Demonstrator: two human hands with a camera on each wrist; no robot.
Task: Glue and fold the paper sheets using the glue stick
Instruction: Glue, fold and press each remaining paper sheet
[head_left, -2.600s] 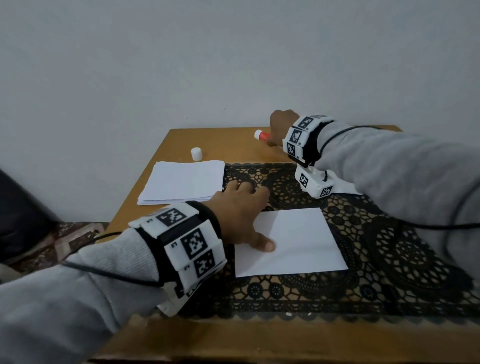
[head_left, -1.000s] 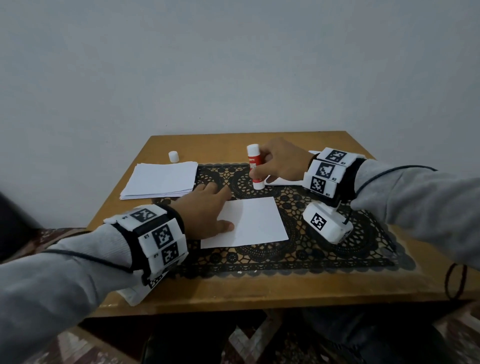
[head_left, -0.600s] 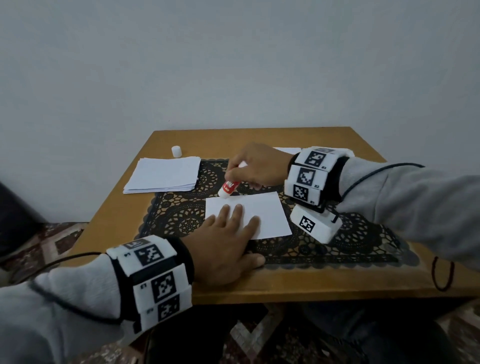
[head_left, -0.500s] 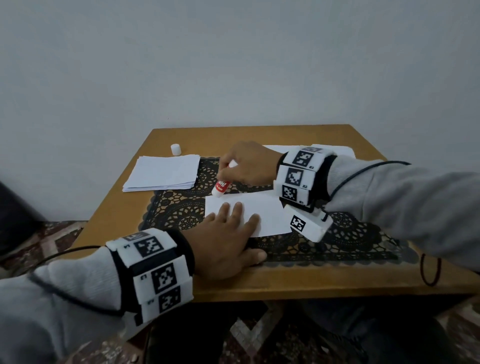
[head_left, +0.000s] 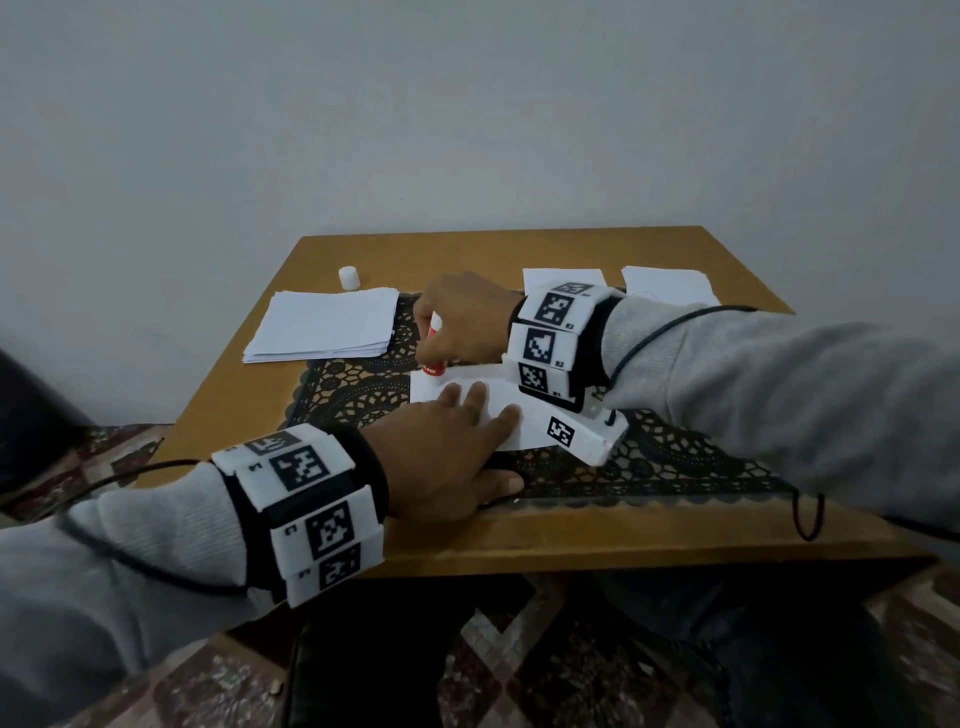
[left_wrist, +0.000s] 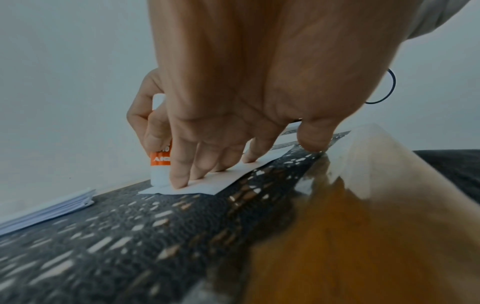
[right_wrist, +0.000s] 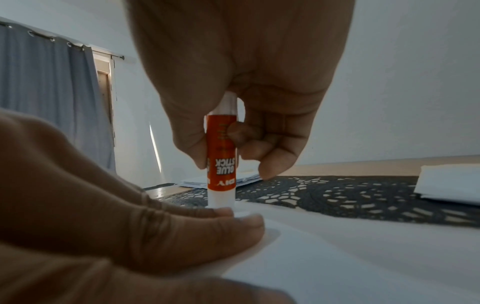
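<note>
the glue stick (right_wrist: 221, 164) has come down from above the table onto the far left corner of the paper sheet (head_left: 498, 397), right hand (head_left: 465, 322) clamped round it, left hand (head_left: 447, 457) flat on the sheet, so gluing is starting.

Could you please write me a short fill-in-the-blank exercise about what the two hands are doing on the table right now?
1. The right hand holds the ____ upright, tip down on the sheet.
2. The left hand presses the sheet with ____ fingers.
3. The small white cap stands beyond the ____ of paper.
4. The sheet lies on a black ____ mat.

Missing words: glue stick; straight; stack; lace
</note>
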